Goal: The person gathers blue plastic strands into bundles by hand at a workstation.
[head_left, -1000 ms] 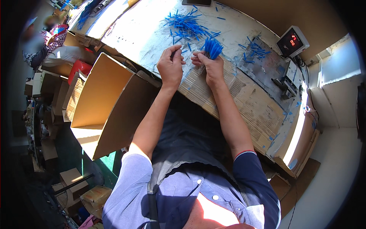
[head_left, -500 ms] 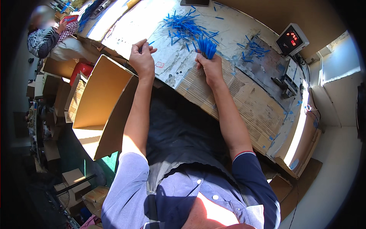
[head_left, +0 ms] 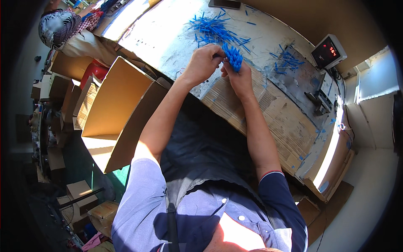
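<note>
In my right hand (head_left: pixel 240 83) stands a tight bundle of thin wire sticks with blue tips (head_left: pixel 233 57), the tips pointing up and away from me. My left hand (head_left: pixel 202 64) is right beside the bundle, its fingers bent and pinched together at the bundle's left side. Whatever those fingertips hold is hidden. A loose pile of the same blue-tipped sticks (head_left: pixel 212 28) lies on the white worktable (head_left: pixel 161 31) beyond my hands. Farther right, a smaller scatter of them (head_left: pixel 289 62) rests on and beside a grey metal plate (head_left: pixel 296 86).
A flat cardboard sheet (head_left: pixel 268 119) covers the table's near edge. At right stand a digital display with red figures (head_left: pixel 328 52) and a dark metal fixture (head_left: pixel 321 98). An open cardboard box (head_left: pixel 117 96) is left of my arm. Another person (head_left: pixel 63 31) is at the far left.
My left hand has moved right, from the table's left side with a blue-tipped stick at its fingers, to the bundle. The right hand still grips the bundle. The other person has bent forward.
</note>
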`<state>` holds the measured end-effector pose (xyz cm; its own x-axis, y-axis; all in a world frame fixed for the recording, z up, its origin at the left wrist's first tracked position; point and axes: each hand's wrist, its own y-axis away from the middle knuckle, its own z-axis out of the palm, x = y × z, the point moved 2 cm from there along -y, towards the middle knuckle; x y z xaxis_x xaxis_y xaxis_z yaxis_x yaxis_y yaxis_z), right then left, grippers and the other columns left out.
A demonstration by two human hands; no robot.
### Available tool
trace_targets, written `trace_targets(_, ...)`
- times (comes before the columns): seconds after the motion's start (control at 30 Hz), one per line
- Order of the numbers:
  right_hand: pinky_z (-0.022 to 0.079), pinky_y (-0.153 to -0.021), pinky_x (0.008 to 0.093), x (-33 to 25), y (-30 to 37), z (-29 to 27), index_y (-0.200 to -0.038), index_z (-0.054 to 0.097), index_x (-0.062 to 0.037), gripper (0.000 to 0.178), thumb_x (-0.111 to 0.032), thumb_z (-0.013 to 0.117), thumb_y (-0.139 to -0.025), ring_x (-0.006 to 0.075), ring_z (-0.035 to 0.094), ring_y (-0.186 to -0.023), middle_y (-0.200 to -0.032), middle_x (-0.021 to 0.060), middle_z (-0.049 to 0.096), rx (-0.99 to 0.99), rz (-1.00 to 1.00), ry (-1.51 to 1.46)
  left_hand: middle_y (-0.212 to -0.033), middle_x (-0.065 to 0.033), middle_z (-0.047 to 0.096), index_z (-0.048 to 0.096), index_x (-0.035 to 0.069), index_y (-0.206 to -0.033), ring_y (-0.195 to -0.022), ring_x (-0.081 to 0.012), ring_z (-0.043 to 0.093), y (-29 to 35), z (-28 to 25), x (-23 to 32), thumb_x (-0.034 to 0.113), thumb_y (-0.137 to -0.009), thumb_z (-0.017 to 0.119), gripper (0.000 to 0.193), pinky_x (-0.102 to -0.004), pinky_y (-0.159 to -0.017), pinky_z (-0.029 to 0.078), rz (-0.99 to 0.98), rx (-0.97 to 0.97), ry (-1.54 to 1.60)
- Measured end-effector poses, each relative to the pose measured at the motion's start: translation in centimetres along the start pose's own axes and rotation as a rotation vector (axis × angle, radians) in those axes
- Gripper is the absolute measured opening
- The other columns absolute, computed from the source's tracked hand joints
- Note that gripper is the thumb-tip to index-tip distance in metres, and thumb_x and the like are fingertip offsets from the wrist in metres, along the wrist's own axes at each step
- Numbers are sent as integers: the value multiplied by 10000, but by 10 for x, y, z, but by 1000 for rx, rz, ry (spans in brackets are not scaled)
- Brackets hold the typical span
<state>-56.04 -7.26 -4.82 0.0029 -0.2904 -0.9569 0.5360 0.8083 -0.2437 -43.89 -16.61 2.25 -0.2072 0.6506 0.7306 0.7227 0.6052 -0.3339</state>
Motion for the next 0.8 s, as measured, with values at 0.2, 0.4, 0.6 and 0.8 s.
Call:
trace_targets(0.2, 564, -624, 287, 8, -4, -10, -1025, 694, 8, 119, -69, 711, -936, 128, 646, -669, -852, 62, 695, 44, 176, -215, -1057, -67, 712, 683, -2, -1194, -812, -125, 690, -22, -19, -27, 139, -972, 698, 263, -268, -687, 602, -193, 70, 393)
trace_targets(0.4, 560, -602, 287, 13, -10, -11, -1003, 688, 20, 108, -64, 698, -935, 139, 643, -636, -838, 66, 683, 208, 171, -475, -1023, -94, 752, 715, 98, -1230, -846, -226, 729, -70, -49, -110, 189, -947, 695, 298, -346, -814, 592, -247, 212, -405)
trace_targets(0.6, 535, -573, 266, 20, -11, -10, -1009, 678, 3, 132, -113, 700, -949, 117, 620, -619, -822, 54, 672, 201, 256, -361, -1393, -153, 610, 586, 198, -1425, -1246, -310, 608, -120, -38, -101, 162, -828, 789, 632, -427, -1057, 498, -31, 7, -558)
trace_targets(0.8, 523, -595, 254, 21, -8, -4, -1015, 687, -2, 149, -142, 708, -968, 113, 633, -635, -828, 47, 677, 198, 288, -280, -1232, -107, 701, 751, 196, -1229, -1102, -271, 675, -142, -35, -109, 231, -863, 809, 372, -410, -985, 542, -90, -194, -542)
